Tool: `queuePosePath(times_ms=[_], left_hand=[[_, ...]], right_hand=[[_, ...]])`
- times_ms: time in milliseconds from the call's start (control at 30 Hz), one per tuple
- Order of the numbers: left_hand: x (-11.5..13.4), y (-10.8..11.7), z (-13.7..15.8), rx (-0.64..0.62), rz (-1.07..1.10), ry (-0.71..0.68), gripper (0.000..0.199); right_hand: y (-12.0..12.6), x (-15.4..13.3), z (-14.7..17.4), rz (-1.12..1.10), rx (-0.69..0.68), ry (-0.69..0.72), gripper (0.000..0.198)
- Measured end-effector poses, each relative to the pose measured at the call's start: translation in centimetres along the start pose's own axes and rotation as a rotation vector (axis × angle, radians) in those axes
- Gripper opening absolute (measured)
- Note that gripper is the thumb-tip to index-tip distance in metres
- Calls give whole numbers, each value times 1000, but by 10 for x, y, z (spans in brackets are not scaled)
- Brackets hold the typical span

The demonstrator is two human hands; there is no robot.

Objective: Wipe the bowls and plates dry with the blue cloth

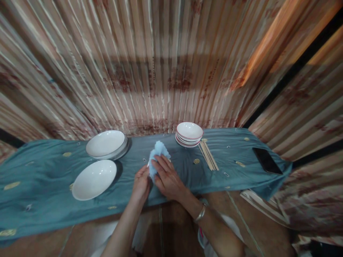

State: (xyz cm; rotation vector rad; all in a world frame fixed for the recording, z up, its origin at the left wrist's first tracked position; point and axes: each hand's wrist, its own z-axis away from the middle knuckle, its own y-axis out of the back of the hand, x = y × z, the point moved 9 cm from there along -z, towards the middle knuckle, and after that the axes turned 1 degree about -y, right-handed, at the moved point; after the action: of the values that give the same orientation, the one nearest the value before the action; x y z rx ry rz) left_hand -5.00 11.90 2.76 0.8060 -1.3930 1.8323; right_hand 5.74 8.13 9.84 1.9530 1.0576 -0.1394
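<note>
A light blue cloth [159,151] is bunched up at the middle of a table covered with a teal tablecloth [40,185]. My right hand [168,178] lies over the cloth's lower part and grips it. My left hand [140,185] is closed against the cloth's left side; something small and white shows between the hands but I cannot make it out. A single white plate [93,179] lies to the left of my hands.
A stack of white plates [107,144] sits behind the single plate. A stack of small red-rimmed bowls [189,134] stands at the back, with wooden chopsticks [208,155] beside it. A dark phone [267,160] lies at the right end. Striped curtains hang behind.
</note>
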Motion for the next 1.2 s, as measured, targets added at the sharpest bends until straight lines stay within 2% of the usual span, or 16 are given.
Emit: queuePosePath(times_ms=[133, 267, 367, 533, 733, 833, 900, 1000, 1100, 1200], left_hand=[[-4, 8, -4, 1, 35, 11, 39], [-5, 11, -6, -1, 59, 25, 38], [-2, 10, -5, -8, 83, 21, 34], [-3, 14, -3, 26, 127, 32, 26], [-7, 20, -3, 44, 137, 10, 21], [-8, 20, -1, 47, 117, 5, 22], [-8, 18, 1, 25, 89, 17, 27], [-8, 14, 3, -2, 65, 31, 34], [-6, 13, 4, -3, 60, 29, 36], [-6, 13, 4, -4, 53, 41, 35]], right_hand=[[-20, 0, -1, 251, -42, -6, 54], [-22, 13, -10, 268, -22, -79, 51], [-19, 28, -16, 156, 14, -168, 51], [-19, 58, -17, -164, 77, -306, 52], [-34, 97, -7, -465, 139, -509, 58], [-46, 118, 4, -563, 152, -671, 60], [-49, 123, 9, -588, 160, -721, 58], [-37, 110, 7, -533, 179, -610, 55], [-19, 75, -2, -367, 157, -392, 53], [-12, 38, -10, -157, 89, -195, 52]])
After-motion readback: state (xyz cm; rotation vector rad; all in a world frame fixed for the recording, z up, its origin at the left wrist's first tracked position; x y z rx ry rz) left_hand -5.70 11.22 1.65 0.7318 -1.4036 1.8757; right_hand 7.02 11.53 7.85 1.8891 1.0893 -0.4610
